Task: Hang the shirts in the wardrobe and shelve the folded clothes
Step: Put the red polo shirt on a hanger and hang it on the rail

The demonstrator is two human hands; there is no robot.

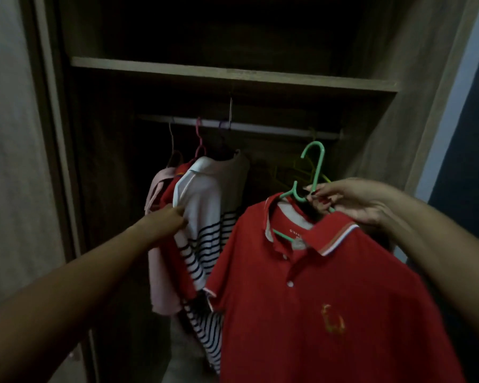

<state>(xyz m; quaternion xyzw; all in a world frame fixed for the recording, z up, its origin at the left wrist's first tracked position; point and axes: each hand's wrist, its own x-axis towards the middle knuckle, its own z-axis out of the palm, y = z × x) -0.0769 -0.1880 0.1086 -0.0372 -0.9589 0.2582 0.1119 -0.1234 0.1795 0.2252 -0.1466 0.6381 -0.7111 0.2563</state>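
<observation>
"Red polo shirt [315, 286], lower right, hangs on the green hanger [314, 167] pinched by the right hand [351, 200] — where now?"

"Left hand [166, 219] grips the striped shirt [202, 205], centre; hold it aside — hook into the rail [260, 127]'s gap."

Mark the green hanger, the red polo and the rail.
green hanger [317, 172], head view, on the stem below its hook
red polo [302, 313], head view, on the chest below the buttons
rail [274, 130], head view, on the bare stretch between the hung shirts and the yellow hangers
</observation>
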